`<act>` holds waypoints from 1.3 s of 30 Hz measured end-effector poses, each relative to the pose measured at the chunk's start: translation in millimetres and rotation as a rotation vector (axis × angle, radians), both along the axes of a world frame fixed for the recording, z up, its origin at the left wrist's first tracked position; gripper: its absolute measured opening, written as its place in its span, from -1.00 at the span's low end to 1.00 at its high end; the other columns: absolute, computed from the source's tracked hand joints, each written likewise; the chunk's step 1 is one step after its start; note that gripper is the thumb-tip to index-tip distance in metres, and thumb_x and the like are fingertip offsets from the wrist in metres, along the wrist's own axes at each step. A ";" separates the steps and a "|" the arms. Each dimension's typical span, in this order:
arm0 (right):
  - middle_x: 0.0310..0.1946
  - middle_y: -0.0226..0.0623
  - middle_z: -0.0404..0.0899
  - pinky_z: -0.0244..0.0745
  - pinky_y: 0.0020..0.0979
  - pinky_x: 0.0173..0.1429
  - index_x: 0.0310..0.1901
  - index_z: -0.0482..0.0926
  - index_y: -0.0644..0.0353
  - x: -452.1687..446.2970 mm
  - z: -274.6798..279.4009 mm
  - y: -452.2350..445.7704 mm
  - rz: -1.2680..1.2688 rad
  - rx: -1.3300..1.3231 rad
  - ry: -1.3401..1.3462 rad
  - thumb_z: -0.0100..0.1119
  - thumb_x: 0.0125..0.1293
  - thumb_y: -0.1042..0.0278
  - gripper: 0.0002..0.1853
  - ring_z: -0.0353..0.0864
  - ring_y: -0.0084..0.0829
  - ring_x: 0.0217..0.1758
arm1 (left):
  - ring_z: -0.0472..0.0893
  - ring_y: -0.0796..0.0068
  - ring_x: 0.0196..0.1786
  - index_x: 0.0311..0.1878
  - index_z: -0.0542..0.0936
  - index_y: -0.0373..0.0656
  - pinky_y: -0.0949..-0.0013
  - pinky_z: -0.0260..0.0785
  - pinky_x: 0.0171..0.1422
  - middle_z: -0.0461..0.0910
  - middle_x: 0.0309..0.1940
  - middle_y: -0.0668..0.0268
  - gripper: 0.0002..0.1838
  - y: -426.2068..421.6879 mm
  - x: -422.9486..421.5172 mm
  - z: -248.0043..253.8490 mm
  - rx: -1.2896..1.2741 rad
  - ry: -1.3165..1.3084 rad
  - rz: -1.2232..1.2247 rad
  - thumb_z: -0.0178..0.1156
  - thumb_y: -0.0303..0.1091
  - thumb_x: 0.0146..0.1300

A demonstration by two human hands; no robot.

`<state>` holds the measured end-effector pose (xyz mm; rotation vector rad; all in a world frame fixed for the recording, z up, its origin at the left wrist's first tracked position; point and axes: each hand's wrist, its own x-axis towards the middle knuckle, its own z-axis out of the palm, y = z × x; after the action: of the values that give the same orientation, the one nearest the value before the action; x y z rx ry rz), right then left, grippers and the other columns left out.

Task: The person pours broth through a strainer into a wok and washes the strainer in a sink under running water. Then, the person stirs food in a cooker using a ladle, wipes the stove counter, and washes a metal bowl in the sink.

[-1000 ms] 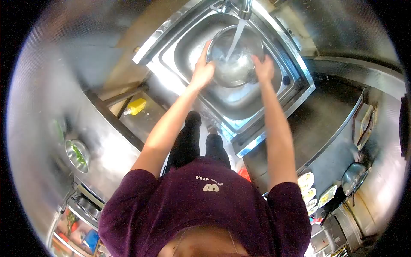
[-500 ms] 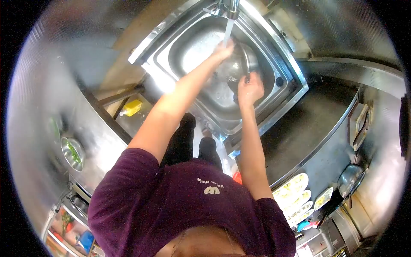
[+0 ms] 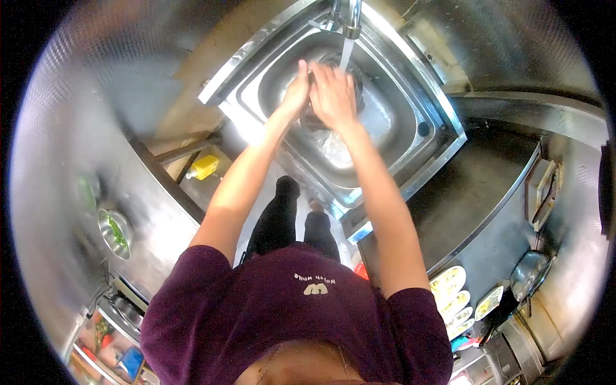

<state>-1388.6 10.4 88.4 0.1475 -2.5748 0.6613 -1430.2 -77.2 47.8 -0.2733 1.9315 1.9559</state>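
Note:
A metal bowl (image 3: 314, 120) is in the steel sink (image 3: 371, 168), tilted and largely covered by my hands. My left hand (image 3: 297, 93) is closed at the bowl's left side, its far fingers hidden. Beside it, my right hand (image 3: 332, 96) lies over the bowl with its fingers stretched out, slightly blurred. From the faucet (image 3: 352, 25) a stream of water (image 3: 346, 55) runs down just beyond my right fingertips. Water splashes in the basin below the bowl.
A yellow bottle (image 3: 204, 167) lies at lower left of the sink. Farther left is a bowl with chopped greens (image 3: 115, 234). Several oval plates of food (image 3: 449, 282) line the right counter, near a pan (image 3: 529, 272). The sink's raised metal edge (image 3: 404, 190) surrounds the basin.
The bowl has shifted left and changed its tilt. My left hand has moved back to its left side. My right hand has let go of the rim, moved up-left and opened.

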 end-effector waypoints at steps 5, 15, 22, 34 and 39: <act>-0.29 -0.18 0.54 0.33 -0.37 -0.10 -0.22 0.53 0.28 -52.9 -33.7 38.1 -0.015 -0.255 -0.353 -0.04 0.16 0.28 -0.73 0.47 -0.31 -0.16 | 0.42 0.35 -0.18 -0.20 0.51 -0.38 0.33 0.23 -0.04 0.50 -0.31 0.09 -0.18 -36.7 -5.8 -7.5 -0.212 -0.191 -0.235 -0.30 0.35 0.16; -0.12 -0.25 0.46 0.32 -0.41 0.02 0.03 0.37 0.29 43.9 -107.7 48.2 -0.770 -1.649 -0.563 -0.21 0.27 -0.09 -0.44 0.43 -0.39 -0.05 | 0.49 0.44 -0.25 -0.11 0.45 -0.39 0.35 0.33 -0.19 0.50 -0.28 0.16 -0.35 -1.8 -6.2 4.3 0.272 -0.345 0.171 -0.18 0.16 0.24; -0.07 -0.12 0.46 0.30 -0.41 0.02 0.03 0.39 0.32 119.9 -133.7 74.0 -0.563 -1.303 -0.908 -0.06 0.21 -0.01 -0.46 0.47 -0.28 -0.06 | 0.52 0.39 -0.37 -0.12 0.43 -0.32 0.33 0.41 -0.29 0.51 -0.33 0.21 -0.51 43.8 -30.1 -39.9 0.161 -0.441 -0.137 -0.14 0.01 0.28; 0.32 -0.13 -0.16 -0.08 0.14 0.21 0.32 -0.23 0.04 18.9 -54.9 76.3 -0.289 -1.537 -0.785 0.20 -0.07 -0.20 0.06 -0.06 -0.12 0.33 | 0.47 0.29 -0.16 0.00 0.40 -0.32 0.27 0.29 -0.07 0.48 -0.17 0.06 -0.26 71.2 25.6 18.8 0.020 -0.192 -0.221 -0.39 0.24 0.24; -0.04 -0.27 0.37 0.25 -0.27 0.09 -0.04 0.37 0.18 28.6 -61.2 71.5 -0.447 -1.847 -0.712 0.24 0.01 0.12 -0.49 0.31 -0.35 0.06 | 0.39 0.02 0.04 0.00 0.44 -0.20 0.16 0.22 0.09 0.44 -0.06 -0.02 -0.47 35.3 73.7 -0.3 -0.285 0.402 -0.686 -0.40 -0.03 0.31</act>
<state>-1359.9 81.9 27.2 -1.3230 -1.2818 2.7106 -1356.4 -41.9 47.5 0.6776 2.1485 1.3451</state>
